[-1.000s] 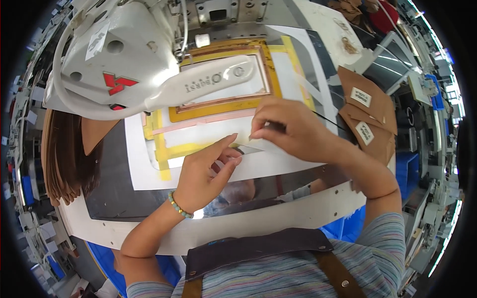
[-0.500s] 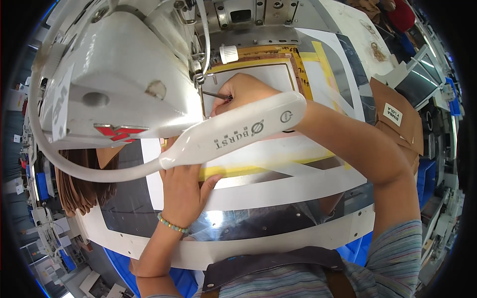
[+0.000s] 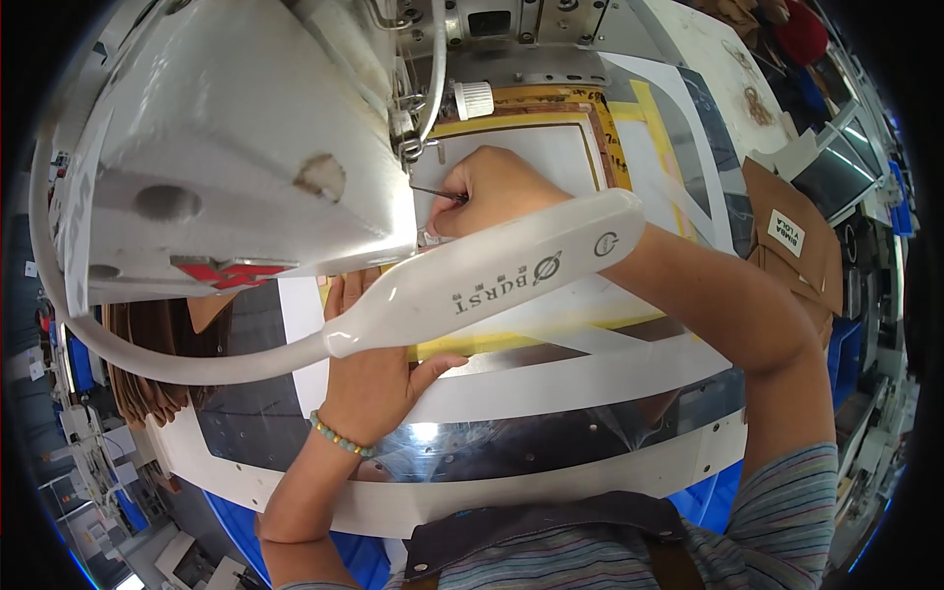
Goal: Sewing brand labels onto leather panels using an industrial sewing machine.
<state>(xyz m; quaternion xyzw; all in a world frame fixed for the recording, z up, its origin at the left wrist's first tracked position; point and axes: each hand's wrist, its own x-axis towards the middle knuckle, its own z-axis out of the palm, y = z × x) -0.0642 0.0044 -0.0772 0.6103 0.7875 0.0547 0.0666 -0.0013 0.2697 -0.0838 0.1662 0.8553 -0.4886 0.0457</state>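
My right hand [image 3: 497, 187] is closed around a thin, dark pointed metal tool [image 3: 434, 192], whose exact kind I cannot make out. The tool's tip points left, close under the head of the white sewing machine [image 3: 256, 138]. Beneath both hands lies a flat template [image 3: 615, 147] with a white middle and yellow-taped borders. My left hand [image 3: 372, 393] rests flat at its near left corner, thumb spread to the right. A white lamp [image 3: 492, 270] on a bent neck crosses over the left fingers and hides part of them.
A stack of brown pieces [image 3: 162, 359] sits at the left, beside the machine. More brown pieces [image 3: 782, 226], one bearing a white label, lie at the right. A shiny metal plate [image 3: 511, 447] covers the near part of the white table. Loose thread [image 3: 757, 106] lies at the far right.
The machine and lamp sit slightly differently in view, as the camera has shifted. My left thumb stretches farther right. My right hand still grips the tool in nearly the same place.
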